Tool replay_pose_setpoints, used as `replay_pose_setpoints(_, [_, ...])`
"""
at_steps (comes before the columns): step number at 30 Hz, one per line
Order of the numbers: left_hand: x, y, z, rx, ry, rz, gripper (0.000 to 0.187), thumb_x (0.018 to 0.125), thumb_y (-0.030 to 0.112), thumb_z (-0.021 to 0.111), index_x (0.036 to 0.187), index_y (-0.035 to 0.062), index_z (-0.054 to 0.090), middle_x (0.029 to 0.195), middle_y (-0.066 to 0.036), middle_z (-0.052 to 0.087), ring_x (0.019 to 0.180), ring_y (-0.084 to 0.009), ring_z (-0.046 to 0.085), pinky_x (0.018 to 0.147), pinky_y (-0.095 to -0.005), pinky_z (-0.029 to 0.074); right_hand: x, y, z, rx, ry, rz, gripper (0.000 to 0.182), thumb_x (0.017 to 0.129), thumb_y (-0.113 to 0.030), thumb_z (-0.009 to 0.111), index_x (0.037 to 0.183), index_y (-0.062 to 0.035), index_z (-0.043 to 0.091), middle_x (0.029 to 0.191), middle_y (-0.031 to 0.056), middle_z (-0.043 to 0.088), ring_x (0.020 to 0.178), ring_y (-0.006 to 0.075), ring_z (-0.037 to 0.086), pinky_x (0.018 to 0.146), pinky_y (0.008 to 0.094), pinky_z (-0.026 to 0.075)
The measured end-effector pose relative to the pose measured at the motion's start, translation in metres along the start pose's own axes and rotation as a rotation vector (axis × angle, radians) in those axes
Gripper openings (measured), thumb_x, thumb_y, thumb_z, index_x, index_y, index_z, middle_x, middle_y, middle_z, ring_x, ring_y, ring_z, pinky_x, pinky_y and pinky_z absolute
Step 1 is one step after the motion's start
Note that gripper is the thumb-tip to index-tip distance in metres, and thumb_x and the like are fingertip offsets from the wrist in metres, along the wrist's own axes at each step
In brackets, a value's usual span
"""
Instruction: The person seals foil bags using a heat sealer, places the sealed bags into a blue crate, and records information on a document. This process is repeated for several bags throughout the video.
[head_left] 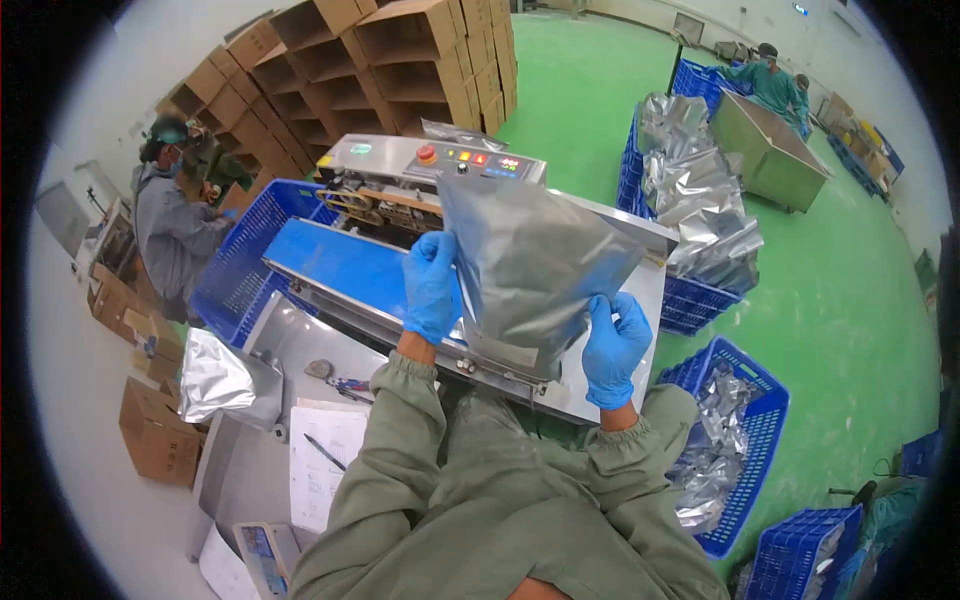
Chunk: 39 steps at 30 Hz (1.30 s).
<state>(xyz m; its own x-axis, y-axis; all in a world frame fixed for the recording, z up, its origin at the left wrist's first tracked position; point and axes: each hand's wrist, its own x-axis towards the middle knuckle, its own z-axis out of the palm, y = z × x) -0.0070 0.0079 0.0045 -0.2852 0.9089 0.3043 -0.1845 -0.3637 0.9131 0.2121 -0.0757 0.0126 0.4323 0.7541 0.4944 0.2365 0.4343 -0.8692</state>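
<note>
Pouch point(535, 275) before machine point(385, 158); crate point(764, 440) (pouches point(722, 425) inside) at right.

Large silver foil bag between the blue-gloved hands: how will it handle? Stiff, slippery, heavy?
The large silver foil bag probably flexes rather than staying rigid: soft creases cross its face. Its glossy surface may slip against the blue-gloved left hand and blue-gloved right hand. Weight is hard to judge, its contents being hidden.

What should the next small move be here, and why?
Probably guide the silver pouch toward the blue belt: the left hand and right hand already grip its edges, it covers the belt's right end in this view, and the control panel shows lit indicators.
</note>
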Motion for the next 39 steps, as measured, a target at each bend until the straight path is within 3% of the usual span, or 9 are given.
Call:
replay_pose_setpoints(8, [0.015, -0.043, 0.016, 0.066, 0.015, -0.116, 0.023, 0.088, 0.024, 0.062, 0.079, 0.0027, 0.062, 0.067, 0.004, 0.055, 0.06, -0.0034, 0.044, 0.054, -0.021, 0.036, 0.009, 0.046, -0.006, 0.25, 0.1, 0.255, 0.016, 0.085, -0.01, 0.06, 0.072, 0.0004, 0.062, 0.064, 0.002, 0.058, 0.059, 0.0064, 0.049, 0.053, 0.0209, 0.036])
replay_pose_setpoints(10, [0.016, -0.057, 0.018, 0.159, 0.055, -0.11, 0.028, 0.085, 0.025, 0.065, 0.071, 0.0001, 0.063, 0.061, -0.001, 0.057, 0.055, -0.0079, 0.048, 0.052, -0.0258, 0.039, 0.009, 0.066, -0.014, 0.257, 0.088, 0.34, 0.019, 0.085, -0.011, 0.061, 0.07, 0.0002, 0.061, 0.062, 0.0023, 0.057, 0.057, 0.0071, 0.048, 0.052, 0.0205, 0.035])
replay_pose_setpoints(12, [0.017, -0.095, 0.009, 0.571, -0.057, -0.1, 0.033, 0.08, 0.026, 0.066, 0.063, -0.0015, 0.062, 0.057, -0.01, 0.057, 0.051, -0.0164, 0.049, 0.052, -0.0325, 0.041, -0.002, 0.089, -0.02, 0.258, 0.099, 0.386, 0.019, 0.084, -0.011, 0.062, 0.068, 0.0, 0.061, 0.061, 0.003, 0.057, 0.053, 0.0082, 0.048, 0.049, 0.0212, 0.034])
replay_pose_setpoints(14, [0.008, -0.103, 0.007, 0.535, -0.018, -0.03, 0.033, 0.076, 0.027, 0.066, 0.06, -0.0009, 0.061, 0.058, -0.017, 0.056, 0.051, -0.0236, 0.052, 0.054, -0.0382, 0.042, -0.013, 0.099, -0.022, 0.253, 0.17, 0.555, 0.019, 0.083, -0.009, 0.062, 0.066, -0.0009, 0.059, 0.059, 0.004, 0.056, 0.049, 0.0089, 0.048, 0.045, 0.0222, 0.033])
replay_pose_setpoints(18, [0.005, -0.101, 0.0, 0.63, -0.055, -0.211, 0.03, 0.073, 0.029, 0.064, 0.062, 0.0005, 0.063, 0.062, -0.018, 0.059, 0.056, -0.0296, 0.057, 0.057, -0.0391, 0.044, -0.02, 0.106, -0.023, 0.204, 0.115, 0.563, 0.018, 0.081, -0.007, 0.062, 0.065, -0.0016, 0.058, 0.057, 0.0052, 0.056, 0.046, 0.0097, 0.048, 0.044, 0.0226, 0.033])
replay_pose_setpoints(30, [0.068, -0.114, -0.045, 0.805, -0.104, -0.127, 0.037, 0.073, 0.033, 0.065, 0.056, 0.0002, 0.06, 0.057, -0.02, 0.056, 0.052, -0.0325, 0.055, 0.057, -0.0408, 0.044, 0.01, 0.112, 0.025, 0.128, -0.243, 0.661, 0.016, 0.081, -0.01, 0.064, 0.069, 0.0006, 0.062, 0.063, 0.0079, 0.062, 0.05, 0.0111, 0.052, 0.047, 0.0227, 0.039])
replay_pose_setpoints(36, [0.096, -0.104, -0.095, 0.962, -0.123, -0.178, 0.039, 0.078, 0.037, 0.062, 0.067, -0.0004, 0.067, 0.061, -0.017, 0.061, 0.058, -0.0279, 0.06, 0.06, -0.0385, 0.047, 0.018, 0.113, 0.067, 0.095, -0.505, 0.773, 0.02, 0.082, -0.018, 0.065, 0.072, -0.0003, 0.064, 0.061, 0.0061, 0.061, 0.045, 0.0094, 0.05, 0.041, 0.0222, 0.037])
replay_pose_setpoints(38, [0.098, -0.084, -0.103, 1.096, -0.175, -0.244, 0.039, 0.08, 0.038, 0.057, 0.074, 0.0009, 0.068, 0.076, -0.02, 0.063, 0.073, -0.0327, 0.062, 0.067, -0.0398, 0.047, 0.016, 0.108, 0.084, 0.126, -0.517, 0.779, 0.021, 0.082, -0.018, 0.064, 0.071, -0.0012, 0.063, 0.06, 0.0053, 0.059, 0.043, 0.0089, 0.048, 0.039, 0.0219, 0.036])
replay_pose_setpoints(39, [0.089, -0.078, -0.105, 1.037, -0.048, -0.026, 0.035, 0.082, 0.035, 0.057, 0.087, 0.0019, 0.067, 0.09, -0.019, 0.063, 0.085, -0.0309, 0.061, 0.073, -0.0382, 0.047, 0.015, 0.105, 0.092, 0.12, -0.545, 0.819, 0.02, 0.082, -0.019, 0.064, 0.072, -0.0015, 0.063, 0.06, 0.0054, 0.06, 0.044, 0.0094, 0.048, 0.039, 0.0222, 0.036])
